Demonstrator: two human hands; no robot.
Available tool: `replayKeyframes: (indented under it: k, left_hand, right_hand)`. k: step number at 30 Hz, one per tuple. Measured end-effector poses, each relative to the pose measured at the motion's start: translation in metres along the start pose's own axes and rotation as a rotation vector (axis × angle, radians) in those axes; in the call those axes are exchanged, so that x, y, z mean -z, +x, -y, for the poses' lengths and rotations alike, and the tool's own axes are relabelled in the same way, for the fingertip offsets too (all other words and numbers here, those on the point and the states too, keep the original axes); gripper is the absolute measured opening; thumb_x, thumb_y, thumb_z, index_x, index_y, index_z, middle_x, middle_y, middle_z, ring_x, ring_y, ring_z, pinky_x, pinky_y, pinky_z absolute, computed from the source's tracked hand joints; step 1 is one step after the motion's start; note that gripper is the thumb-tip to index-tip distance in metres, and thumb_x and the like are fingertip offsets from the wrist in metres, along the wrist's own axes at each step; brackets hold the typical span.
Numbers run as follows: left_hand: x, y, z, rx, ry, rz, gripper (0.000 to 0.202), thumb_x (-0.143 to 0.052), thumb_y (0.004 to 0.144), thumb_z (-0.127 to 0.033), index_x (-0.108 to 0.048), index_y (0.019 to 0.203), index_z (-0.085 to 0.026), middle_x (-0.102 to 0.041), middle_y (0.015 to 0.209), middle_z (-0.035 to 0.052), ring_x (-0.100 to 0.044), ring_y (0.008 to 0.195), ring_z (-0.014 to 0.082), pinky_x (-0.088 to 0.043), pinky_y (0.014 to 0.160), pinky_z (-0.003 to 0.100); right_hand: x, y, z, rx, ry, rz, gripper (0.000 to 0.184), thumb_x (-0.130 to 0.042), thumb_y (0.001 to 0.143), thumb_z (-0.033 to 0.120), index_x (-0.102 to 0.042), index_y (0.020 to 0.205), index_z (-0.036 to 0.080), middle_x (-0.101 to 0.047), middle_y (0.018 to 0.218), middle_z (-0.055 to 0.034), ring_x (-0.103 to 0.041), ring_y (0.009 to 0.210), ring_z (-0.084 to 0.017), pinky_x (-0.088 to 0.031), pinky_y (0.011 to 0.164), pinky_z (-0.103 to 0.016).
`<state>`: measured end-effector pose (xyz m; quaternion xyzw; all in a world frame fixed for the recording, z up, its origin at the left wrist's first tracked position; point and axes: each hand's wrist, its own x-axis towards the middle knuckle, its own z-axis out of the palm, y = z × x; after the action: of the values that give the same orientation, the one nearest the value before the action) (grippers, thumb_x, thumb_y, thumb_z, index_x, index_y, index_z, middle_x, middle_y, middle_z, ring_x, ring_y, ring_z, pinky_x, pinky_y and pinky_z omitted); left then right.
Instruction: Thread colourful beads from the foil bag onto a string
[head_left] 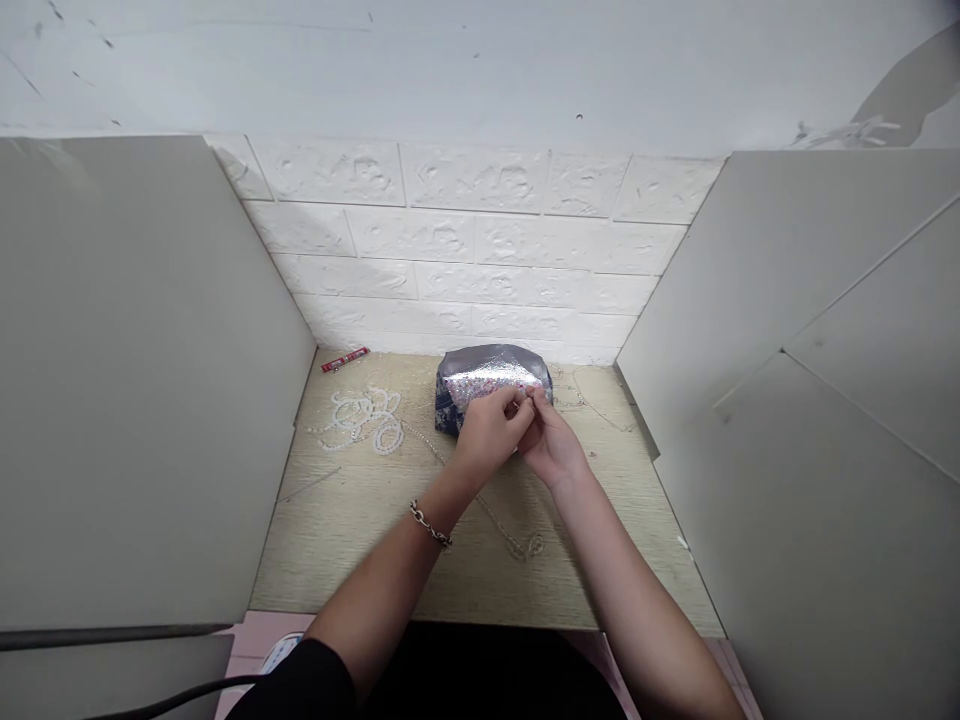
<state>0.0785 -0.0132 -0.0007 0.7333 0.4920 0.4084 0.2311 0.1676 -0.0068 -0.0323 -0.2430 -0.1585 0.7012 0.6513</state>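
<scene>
My left hand point(489, 432) and my right hand point(550, 440) meet in front of a shiny, glittery pouch point(487, 376) at the back of the wooden table point(360, 540). Both hands pinch together at one spot near the pouch's front, fingers closed on something too small to make out. A thin chain point(517, 540) lies on the table below my hands and runs up toward them. My left wrist wears a chain bracelet point(430, 525).
A tangle of white bead strings point(367, 418) lies left of the pouch. A small red item point(346, 359) sits at the back left. Another thin chain point(592, 400) lies right of the pouch. Grey panels wall both sides, with a white brick-pattern wall behind.
</scene>
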Motion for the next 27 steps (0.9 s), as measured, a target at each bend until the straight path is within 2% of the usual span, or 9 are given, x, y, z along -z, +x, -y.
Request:
replayKeyframes:
  k: [7,12,16,20,23,27]
  left_hand:
    - [0.001,0.000,-0.001,0.008,0.004,-0.008,0.025,-0.041,0.074,-0.033,-0.051,0.059,-0.015,-0.049,0.052,-0.0015,-0.042,0.051,0.0086,-0.029,0.049,0.022]
    - [0.000,0.002,0.002,0.025,-0.092,0.009,0.029,-0.040,0.074,-0.036,-0.055,0.062,-0.015,-0.054,0.056,0.0000,-0.046,0.055,0.0098,-0.033,0.052,0.022]
    - [0.000,0.004,0.004,0.080,-0.285,0.054,0.032,-0.042,0.073,-0.039,-0.057,0.061,-0.014,-0.054,0.055,0.0002,-0.047,0.053,0.0092,-0.034,0.049,0.021]
    - [0.001,0.006,0.005,0.204,-0.558,0.143,0.032,-0.046,0.071,-0.042,-0.055,0.060,-0.013,-0.046,0.047,-0.0024,-0.034,0.037,0.0042,-0.025,0.036,0.019]
    - [0.003,0.008,0.006,0.273,-0.734,0.198,0.031,-0.050,0.069,-0.041,-0.054,0.059,-0.012,-0.046,0.048,-0.0026,-0.030,0.033,0.0017,-0.019,0.033,0.018]
    - [0.005,0.010,0.009,0.362,-0.886,0.275,0.027,-0.054,0.066,-0.038,-0.051,0.058,-0.012,-0.045,0.048,-0.0036,-0.028,0.032,-0.0004,-0.013,0.032,0.017]
  right_hand:
    - [-0.001,-0.002,0.001,-0.013,-0.019,-0.010,0.010,-0.058,0.068,0.027,-0.058,0.071,0.018,-0.062,0.070,0.0008,-0.059,0.072,-0.009,-0.048,0.070,-0.020]
    - [-0.002,-0.004,0.002,0.033,-0.064,0.005,0.011,-0.060,0.065,0.026,-0.058,0.071,0.018,-0.063,0.071,0.0010,-0.058,0.069,-0.009,-0.047,0.066,-0.021]
    - [-0.004,-0.004,0.004,0.101,-0.114,-0.006,0.009,-0.061,0.064,0.024,-0.058,0.069,0.017,-0.061,0.065,0.0031,-0.055,0.058,-0.006,-0.045,0.053,-0.017]
    - [-0.004,-0.005,0.006,0.101,-0.161,0.066,0.011,-0.061,0.064,0.025,-0.058,0.071,0.017,-0.054,0.053,0.0054,-0.047,0.045,-0.005,-0.040,0.043,-0.018]
    - [-0.004,-0.006,0.008,0.112,-0.238,0.123,0.013,-0.061,0.064,0.024,-0.058,0.074,0.017,-0.053,0.051,0.0051,-0.047,0.045,-0.006,-0.041,0.045,-0.020]
    - [-0.003,-0.007,0.016,0.218,-0.425,0.124,0.011,-0.061,0.063,0.026,-0.059,0.069,0.016,-0.056,0.054,0.0026,-0.049,0.049,-0.007,-0.042,0.051,-0.022]
